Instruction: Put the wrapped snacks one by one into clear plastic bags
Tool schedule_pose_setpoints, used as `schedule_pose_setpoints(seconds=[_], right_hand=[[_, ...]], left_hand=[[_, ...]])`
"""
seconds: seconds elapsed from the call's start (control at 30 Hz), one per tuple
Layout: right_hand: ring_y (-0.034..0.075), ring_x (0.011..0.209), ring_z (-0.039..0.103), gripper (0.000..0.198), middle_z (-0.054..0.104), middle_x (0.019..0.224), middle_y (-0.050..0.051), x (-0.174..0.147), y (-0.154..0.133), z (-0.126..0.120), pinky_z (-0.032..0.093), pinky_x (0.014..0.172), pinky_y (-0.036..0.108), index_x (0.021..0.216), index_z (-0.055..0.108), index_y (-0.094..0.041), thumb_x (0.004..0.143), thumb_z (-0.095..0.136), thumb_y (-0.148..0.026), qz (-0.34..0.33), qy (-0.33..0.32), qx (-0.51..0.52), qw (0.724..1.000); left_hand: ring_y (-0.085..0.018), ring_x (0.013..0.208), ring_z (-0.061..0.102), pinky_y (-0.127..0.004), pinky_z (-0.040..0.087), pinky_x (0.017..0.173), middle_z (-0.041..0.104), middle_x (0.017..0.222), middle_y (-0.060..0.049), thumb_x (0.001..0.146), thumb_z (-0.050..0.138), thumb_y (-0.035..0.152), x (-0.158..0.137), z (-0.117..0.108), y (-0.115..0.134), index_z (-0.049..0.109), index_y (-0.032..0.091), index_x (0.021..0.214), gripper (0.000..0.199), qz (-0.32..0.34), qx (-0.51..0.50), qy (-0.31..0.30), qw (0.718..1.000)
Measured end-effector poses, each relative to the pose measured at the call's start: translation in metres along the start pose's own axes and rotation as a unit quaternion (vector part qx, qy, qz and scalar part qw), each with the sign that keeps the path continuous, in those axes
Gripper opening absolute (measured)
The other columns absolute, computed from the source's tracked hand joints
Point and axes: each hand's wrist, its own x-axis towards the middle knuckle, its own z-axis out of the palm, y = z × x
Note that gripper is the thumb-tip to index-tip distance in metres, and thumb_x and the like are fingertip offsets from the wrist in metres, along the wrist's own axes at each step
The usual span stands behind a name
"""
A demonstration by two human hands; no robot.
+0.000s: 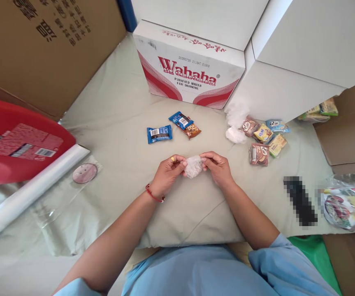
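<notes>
Between my two hands is a small crumpled piece of clear plastic (193, 167), perhaps a bunched-up bag. My left hand (167, 174) pinches its left edge between thumb and fingers. On the other side, my right hand (217, 167) grips the right edge the same way. Just beyond my hands lie a blue snack packet (159, 134) and another blue packet (181, 120), which overlaps a brown packet (192, 130). To the right, several small snack packets (263, 133) sit in a loose group beside crumpled clear plastic bags (237, 123).
A white and red water carton (189, 68) stands at the back. At left are a red container (23, 139), a long plastic film roll (35, 193) and a large cardboard box (47, 49). A pixelated dark object (300, 201) and a plastic-wrapped colourful package (344, 207) lie at right.
</notes>
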Motion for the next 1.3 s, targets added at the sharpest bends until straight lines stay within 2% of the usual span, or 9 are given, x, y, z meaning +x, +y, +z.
schedule_pose_setpoints(seconds=[0.2, 0.3, 0.43, 0.6, 0.8, 1.03, 1.1, 1.2, 1.3], right_hand=[[0.01, 0.063, 0.053, 0.028, 0.068, 0.095, 0.002, 0.001, -0.001, -0.005, 0.049, 0.057, 0.026, 0.1, 0.074, -0.026, 0.084, 0.08, -0.049, -0.015, 0.01, 0.03, 0.999], [0.01, 0.067, 0.054, 0.036, 0.064, 0.111, 0.003, -0.004, -0.001, -0.002, 0.051, 0.061, 0.027, 0.114, 0.072, -0.03, 0.083, 0.083, -0.045, -0.092, -0.02, -0.058, 0.994], [0.016, 0.081, 0.061, 0.013, 0.064, 0.103, 0.005, -0.008, 0.0, 0.001, 0.053, 0.071, 0.031, 0.097, 0.077, -0.028, 0.093, 0.073, -0.039, -0.157, -0.047, -0.189, 0.968], [0.019, 0.093, 0.062, 0.015, 0.065, 0.111, 0.007, -0.004, -0.003, -0.008, 0.054, 0.075, 0.034, 0.091, 0.079, -0.028, 0.089, 0.077, -0.043, -0.132, -0.019, -0.13, 0.983], [0.014, 0.073, 0.056, 0.019, 0.066, 0.104, 0.005, 0.0, -0.006, -0.023, 0.046, 0.06, 0.03, 0.089, 0.079, -0.028, 0.083, 0.084, -0.045, -0.066, -0.06, -0.029, 0.996], [0.016, 0.076, 0.057, 0.03, 0.068, 0.094, 0.003, 0.001, -0.013, -0.032, 0.047, 0.067, 0.03, 0.093, 0.077, -0.024, 0.088, 0.077, -0.054, -0.035, -0.141, -0.119, 0.982], [0.018, 0.082, 0.06, 0.035, 0.069, 0.095, 0.004, -0.002, -0.018, -0.03, 0.049, 0.074, 0.032, 0.097, 0.077, -0.024, 0.094, 0.069, -0.057, -0.062, -0.145, -0.157, 0.975], [0.022, 0.092, 0.062, 0.046, 0.07, 0.102, 0.007, -0.006, -0.02, -0.023, 0.049, 0.085, 0.038, 0.105, 0.076, -0.025, 0.104, 0.048, -0.062, -0.163, -0.075, -0.201, 0.963], [0.026, 0.098, 0.06, 0.049, 0.072, 0.104, 0.009, -0.008, -0.015, -0.013, 0.047, 0.092, 0.043, 0.115, 0.075, -0.025, 0.099, 0.055, -0.067, -0.22, -0.036, -0.291, 0.931]], left_hand=[[-0.01, 0.059, 0.056, -0.024, 0.05, 0.056, 0.063, 0.071, 0.002, 0.079, 0.083, 0.056, -0.001, 0.0, 0.002, 0.069, 0.018, 0.083, 0.041, 0.042, -0.006, 0.051, 0.998], [-0.011, 0.063, 0.059, -0.025, 0.051, 0.059, 0.066, 0.08, -0.001, 0.083, 0.081, 0.048, -0.006, 0.002, 0.003, 0.073, 0.018, 0.084, 0.031, 0.095, 0.087, 0.044, 0.991], [-0.012, 0.065, 0.062, -0.026, 0.052, 0.06, 0.067, 0.083, -0.002, 0.082, 0.082, 0.044, -0.01, 0.004, 0.003, 0.072, 0.019, 0.083, 0.027, 0.109, 0.111, 0.033, 0.987], [-0.01, 0.06, 0.059, -0.025, 0.05, 0.06, 0.067, 0.076, 0.0, 0.085, 0.079, 0.051, -0.005, -0.002, 0.0, 0.068, 0.019, 0.085, 0.034, 0.083, 0.079, 0.072, 0.991], [-0.014, 0.082, 0.067, -0.029, 0.057, 0.076, 0.073, 0.097, -0.001, 0.077, 0.085, 0.058, 0.003, -0.009, 0.008, 0.058, 0.022, 0.088, 0.046, 0.093, -0.063, 0.144, 0.983], [-0.025, 0.115, 0.071, -0.039, 0.062, 0.087, 0.075, 0.117, -0.006, 0.077, 0.086, 0.052, 0.008, -0.025, 0.022, 0.046, 0.024, 0.089, 0.05, 0.06, -0.156, 0.127, 0.978], [-0.025, 0.113, 0.072, -0.039, 0.062, 0.087, 0.074, 0.116, -0.006, 0.077, 0.086, 0.052, 0.008, -0.022, 0.02, 0.047, 0.024, 0.09, 0.05, 0.069, -0.153, 0.13, 0.977], [-0.022, 0.108, 0.073, -0.037, 0.061, 0.086, 0.073, 0.118, -0.007, 0.082, 0.082, 0.055, 0.004, -0.01, 0.012, 0.049, 0.024, 0.092, 0.046, 0.105, -0.104, 0.145, 0.978], [-0.021, 0.107, 0.073, -0.037, 0.061, 0.087, 0.069, 0.123, -0.009, 0.088, 0.075, 0.058, -0.001, 0.001, 0.003, 0.05, 0.023, 0.095, 0.043, 0.127, -0.048, 0.138, 0.981]])
